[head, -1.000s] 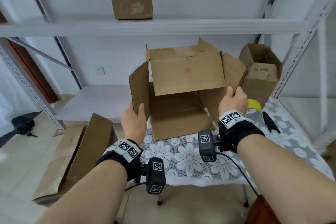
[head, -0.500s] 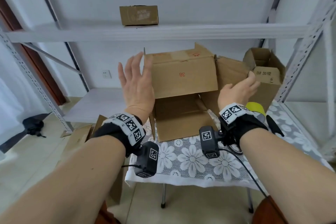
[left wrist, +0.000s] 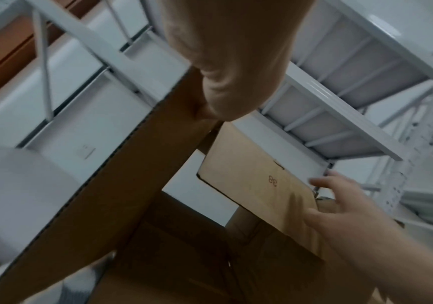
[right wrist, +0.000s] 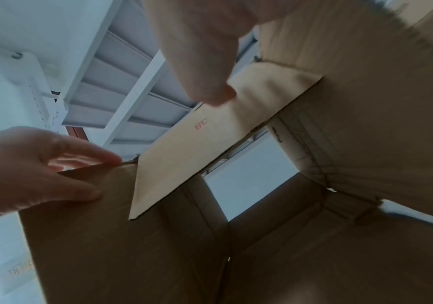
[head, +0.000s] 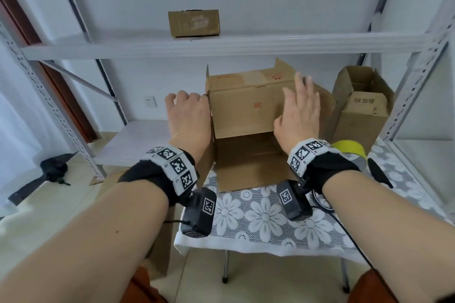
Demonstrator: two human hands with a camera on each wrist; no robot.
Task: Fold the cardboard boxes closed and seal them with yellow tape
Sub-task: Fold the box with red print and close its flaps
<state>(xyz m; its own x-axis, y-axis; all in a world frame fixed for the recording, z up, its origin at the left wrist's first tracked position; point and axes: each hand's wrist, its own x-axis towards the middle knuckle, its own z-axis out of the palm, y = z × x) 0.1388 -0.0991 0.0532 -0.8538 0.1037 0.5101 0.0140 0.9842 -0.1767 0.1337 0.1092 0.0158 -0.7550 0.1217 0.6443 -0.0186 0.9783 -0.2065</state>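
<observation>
The counter point(head: 266, 216) (floral lace cloth) carries two open cardboard boxes point(head: 246, 115), yellow tape point(head: 350, 149) and a black tool point(head: 379, 174).

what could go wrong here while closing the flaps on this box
The box lies on its side near the edge of the table; pushing its flaps could slide it. The left hand grips only a thin flap edge, which may buckle. The right hand is open and may slip off the flap.

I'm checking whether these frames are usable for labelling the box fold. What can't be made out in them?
- Yellow tape roll, head view: mostly hidden behind the right hand and its wristband.
- Left hand fingers, head view: curled out of sight past the box's left flap.
- Print on the small box on the shelf: too blurred to read.
- Both wrist views: motion-blurred and dim.
</observation>
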